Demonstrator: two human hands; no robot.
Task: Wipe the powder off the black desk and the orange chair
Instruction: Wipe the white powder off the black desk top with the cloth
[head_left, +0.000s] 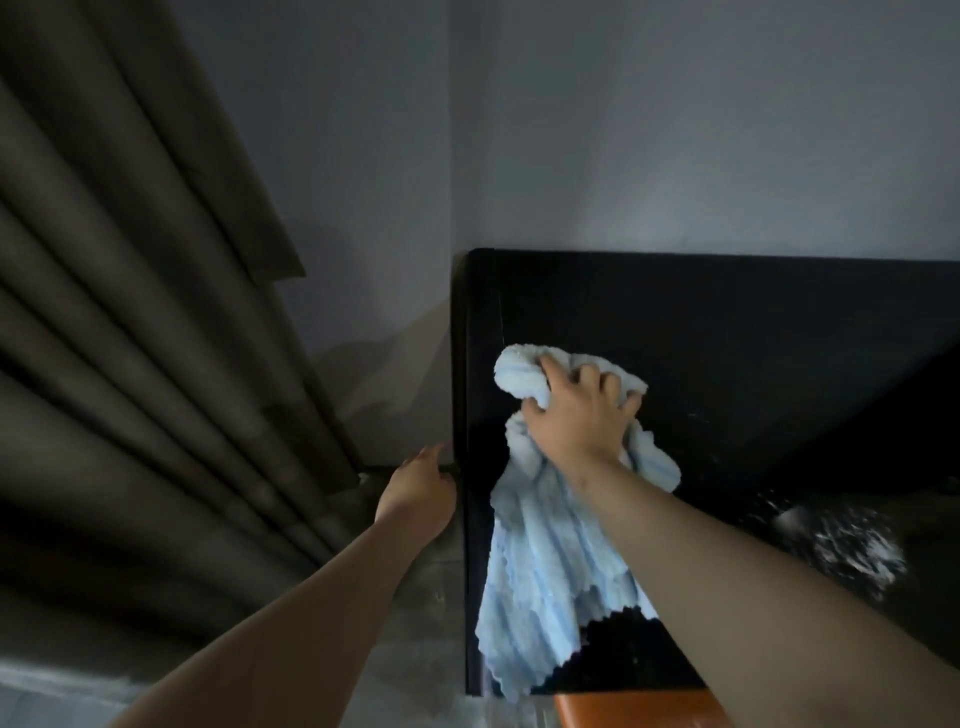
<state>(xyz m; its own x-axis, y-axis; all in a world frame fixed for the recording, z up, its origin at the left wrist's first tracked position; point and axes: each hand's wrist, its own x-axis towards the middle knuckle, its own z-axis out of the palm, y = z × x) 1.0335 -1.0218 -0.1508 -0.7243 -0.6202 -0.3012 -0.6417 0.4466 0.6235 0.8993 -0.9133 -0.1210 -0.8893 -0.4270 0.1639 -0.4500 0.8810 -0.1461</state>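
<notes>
Two hands at the left part of a black desk (727, 322). Right hand (579, 415) on top of a light blue cloth (550, 545), fingers (589, 376) curled and a little spread, gripping a bunched part of the cloth against the desk top. Rest of the cloth lying flat toward the near edge of the desk, under the right forearm, one corner hanging a little over the edge. Left hand (421, 488) at the left side edge of the desk, touching it; fingertips hidden behind the edge, so cannot tell whether curled around it or only pressed against it. White powder (852, 540) scattered on the desk top to the right of the right forearm, well apart from the cloth, with some small specks nearer the hand. Orange chair (639, 709) just visible below the near edge of the desk. Dark curtain (130, 338) in folds on the left, grey wall (623, 130) behind the desk.
</notes>
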